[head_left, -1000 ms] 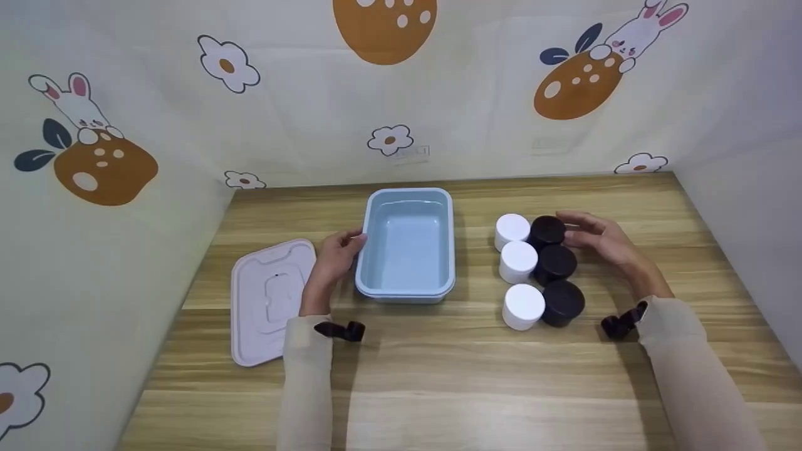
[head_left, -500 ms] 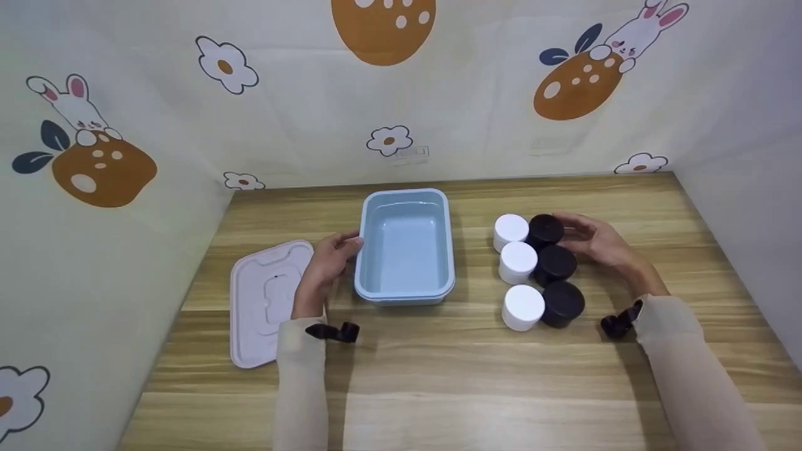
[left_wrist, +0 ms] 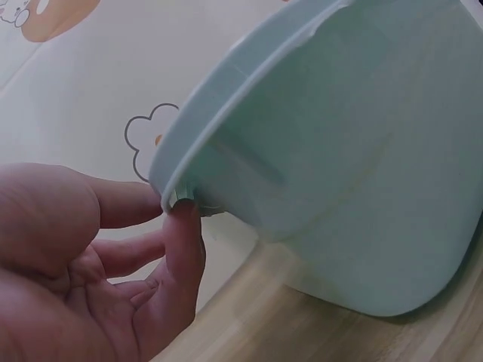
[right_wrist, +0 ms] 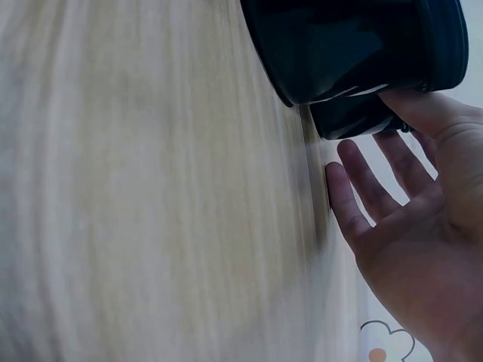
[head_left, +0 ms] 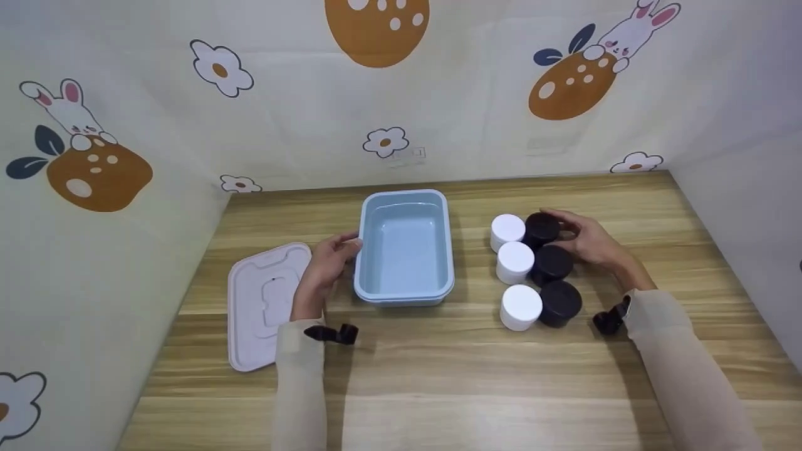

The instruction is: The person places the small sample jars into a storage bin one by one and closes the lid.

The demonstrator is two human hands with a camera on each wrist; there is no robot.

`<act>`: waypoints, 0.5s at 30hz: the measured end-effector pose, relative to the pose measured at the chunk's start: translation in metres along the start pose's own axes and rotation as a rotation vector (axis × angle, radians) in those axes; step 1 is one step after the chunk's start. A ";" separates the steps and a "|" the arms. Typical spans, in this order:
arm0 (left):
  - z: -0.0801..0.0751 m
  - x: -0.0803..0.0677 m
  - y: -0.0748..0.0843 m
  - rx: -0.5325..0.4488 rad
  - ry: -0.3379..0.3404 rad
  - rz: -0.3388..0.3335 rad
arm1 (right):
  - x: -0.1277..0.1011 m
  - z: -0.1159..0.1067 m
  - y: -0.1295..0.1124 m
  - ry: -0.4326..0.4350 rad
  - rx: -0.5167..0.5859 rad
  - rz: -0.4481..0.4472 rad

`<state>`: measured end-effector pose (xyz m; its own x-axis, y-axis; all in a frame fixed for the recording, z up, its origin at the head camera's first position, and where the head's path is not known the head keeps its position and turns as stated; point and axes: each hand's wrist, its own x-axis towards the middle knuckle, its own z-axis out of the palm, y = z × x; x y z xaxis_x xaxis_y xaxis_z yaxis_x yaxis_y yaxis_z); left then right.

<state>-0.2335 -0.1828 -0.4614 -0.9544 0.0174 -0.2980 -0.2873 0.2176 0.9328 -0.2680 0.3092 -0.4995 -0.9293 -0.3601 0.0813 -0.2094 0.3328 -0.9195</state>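
The fingers (head_left: 555, 216) of the right hand (head_left: 586, 241) curve around the far black jar (head_left: 541, 228), thumb on its near side, where a second ago they hung just short of it; by my reading the grip is closing but the jar has not left the bench (head_left: 438, 369). That jar stands at the right of centre in the head view, at the far end of a dark column of three, touching the middle black jar (head_left: 551, 264), with three white jars (head_left: 515, 261) alongside to the left. The left hand (head_left: 326, 266) has barely shifted: its loosely bent fingers (left_wrist: 181, 249) touch the rim of the blue tub (head_left: 363, 250) at the frame's centre. The pale lid (head_left: 257, 307) lies flat at lower left. Both forearms reach in from the bottom edge, wrists low.
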 end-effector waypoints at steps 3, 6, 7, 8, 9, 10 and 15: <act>0.002 0.001 0.000 -0.010 0.009 0.016 | 0.000 0.000 -0.001 0.019 -0.012 -0.001; 0.003 0.002 0.000 -0.033 0.002 0.009 | -0.001 0.001 -0.002 0.049 -0.019 0.022; 0.004 0.002 0.000 -0.036 0.001 0.010 | -0.001 0.001 -0.003 0.059 -0.015 0.033; 0.005 0.002 0.000 -0.038 0.001 0.012 | -0.001 0.001 -0.004 0.070 -0.011 0.045; 0.005 0.002 0.000 -0.040 0.000 0.013 | -0.002 0.000 -0.005 0.080 -0.007 0.059; 0.005 0.002 0.000 -0.038 -0.004 0.019 | -0.002 0.000 -0.007 0.087 0.003 0.074; 0.005 0.002 -0.001 -0.054 -0.020 0.037 | -0.002 -0.003 -0.018 0.103 0.014 0.119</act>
<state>-0.2345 -0.1786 -0.4636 -0.9627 0.0439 -0.2670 -0.2567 0.1634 0.9526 -0.2634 0.3064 -0.4824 -0.9737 -0.2276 0.0101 -0.0927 0.3551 -0.9302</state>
